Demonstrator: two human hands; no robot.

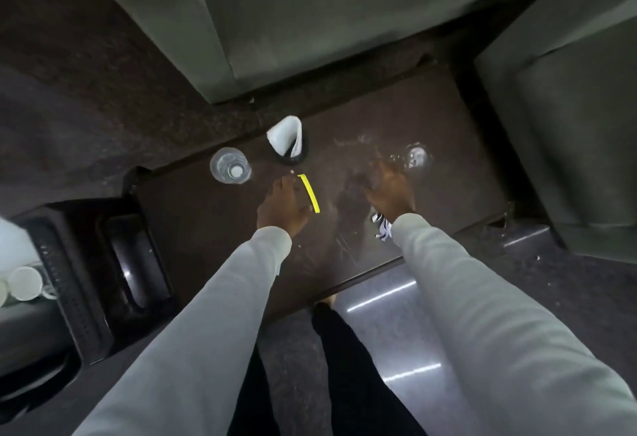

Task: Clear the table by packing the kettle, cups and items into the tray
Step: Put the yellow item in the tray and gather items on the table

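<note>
My left hand (281, 206) is over the middle of the dark brown table (448, 132), thumb and forefinger closed against a thin yellow strip (309, 192). My right hand (389, 191) is blurred, lies low over the table with its fingers spread, and holds nothing. A clear plastic cup (230, 169) stands at the table's far left edge. Beside it stands a black holder with white napkins (287, 141). A small clear glass item (416, 156) sits beyond my right hand. A crumpled black-and-white wrapper (382, 227) lies by my right wrist. A black tray (79, 284) lies at the left.
White cups (24, 282) stand at the far left edge beside the tray. Grey-green sofa cushions (310, 22) border the table at the back and at the right (568, 125). A glossy floor (396, 315) shows below the table's near edge, next to my dark-trousered legs.
</note>
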